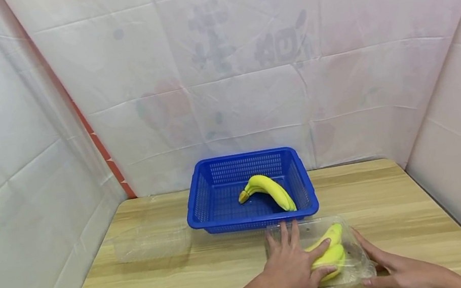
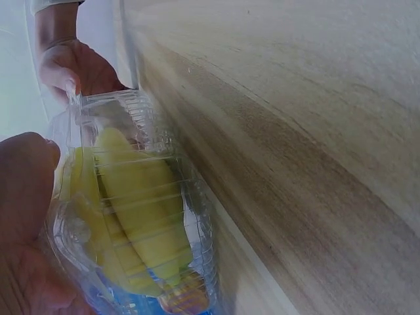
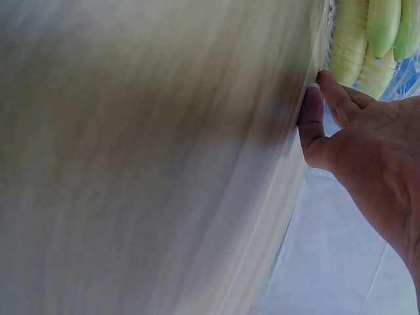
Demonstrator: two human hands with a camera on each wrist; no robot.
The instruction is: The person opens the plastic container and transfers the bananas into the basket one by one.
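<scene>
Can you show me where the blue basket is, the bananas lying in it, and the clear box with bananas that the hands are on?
blue basket (image 1: 253, 220), head view, on its front rim.
bananas in the basket (image 1: 268, 189), head view, mid-bunch.
clear box (image 1: 355, 255), head view, on its right wall.

Glossy clear plastic box (image 1: 354, 266), matt wood table (image 1: 190, 285)

Bright, even light; both wrist views blurred and washed out.
</scene>
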